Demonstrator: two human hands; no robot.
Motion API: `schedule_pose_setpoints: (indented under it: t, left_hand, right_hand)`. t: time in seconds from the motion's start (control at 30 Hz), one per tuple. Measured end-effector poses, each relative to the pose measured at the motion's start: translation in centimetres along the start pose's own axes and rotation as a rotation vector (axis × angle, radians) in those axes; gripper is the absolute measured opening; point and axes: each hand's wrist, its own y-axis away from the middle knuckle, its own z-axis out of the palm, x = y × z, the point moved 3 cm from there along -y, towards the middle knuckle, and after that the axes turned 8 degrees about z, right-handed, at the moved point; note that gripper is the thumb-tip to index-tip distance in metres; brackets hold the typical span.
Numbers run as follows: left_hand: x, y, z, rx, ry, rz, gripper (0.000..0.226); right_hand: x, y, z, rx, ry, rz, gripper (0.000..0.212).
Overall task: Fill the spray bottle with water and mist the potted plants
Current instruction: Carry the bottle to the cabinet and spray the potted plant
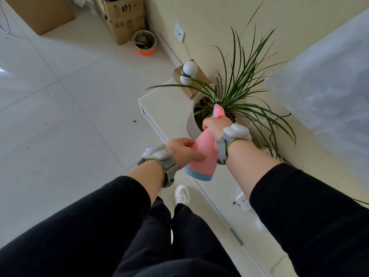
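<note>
A pink spray bottle (203, 154) with a blue base is held tilted, its pink nozzle head pointing toward a potted plant (237, 92). The plant has long thin green leaves and stands in a white pot (191, 124) on a low white cabinet (159, 108). My right hand (216, 126) is wrapped around the bottle's neck at the trigger. My left hand (184, 151) grips the lower body of the bottle from the left side. Both wrists wear grey straps with white devices.
A small cardboard box (189, 80) with a white round object (188, 71) sits on the cabinet behind the plant. On the floor stand larger cardboard boxes (123, 17) and an orange pot of soil (144, 44). A power strip (243, 200) lies near my right arm. A pale blurred surface (327, 86) fills the right.
</note>
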Motion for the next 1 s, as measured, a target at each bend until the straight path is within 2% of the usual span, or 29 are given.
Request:
schedule_pose_setpoints:
  t: [0.17,0.27,0.33,0.4,0.5,0.57,0.73,0.87,1.0]
  left_hand:
    - [-1.0,-0.5,-1.1,-0.016,-0.033,-0.031,0.055]
    - [-1.3,-1.0,-1.7,-0.012,-0.06,-0.032,0.056]
    - [-1.6,-1.2,-2.0,-0.012,-0.07,-0.036,0.055]
    - [-1.8,-1.6,-2.4,-0.029,-0.098,-0.043,0.053]
    - [-2.3,-1.9,-2.9,-0.047,-0.152,-0.045,0.055]
    - [-2.6,-2.3,-3.1,-0.059,-0.194,-0.049,0.057]
    - [-3.3,-2.7,-3.4,-0.088,-0.299,-0.053,0.061]
    - [-3.3,-3.1,-3.4,-0.119,-0.386,-0.044,0.066]
    - [-3.1,-3.7,-2.5,-0.184,-0.475,-0.014,0.066]
  right_hand:
    - [0.6,-0.6,1.7,-0.011,-0.06,0.066,0.013]
    - [0.7,-1.1,2.5,0.013,-0.021,0.029,0.02]
    - [0.7,-1.1,3.0,0.028,-0.072,0.027,0.01]
    - [0.9,-1.1,3.6,0.001,-0.144,0.067,0.024]
    - [1.4,-1.6,4.2,0.039,-0.07,0.03,0.012]
    - [1.9,-2.2,4.3,0.08,-0.036,0.038,0.026]
    - [3.0,-2.1,5.0,0.058,-0.074,0.114,0.03]
    - [4.6,-2.4,5.3,0.116,-0.143,0.085,0.015]
    - [6.5,-2.9,5.2,0.17,-0.193,0.158,0.018]
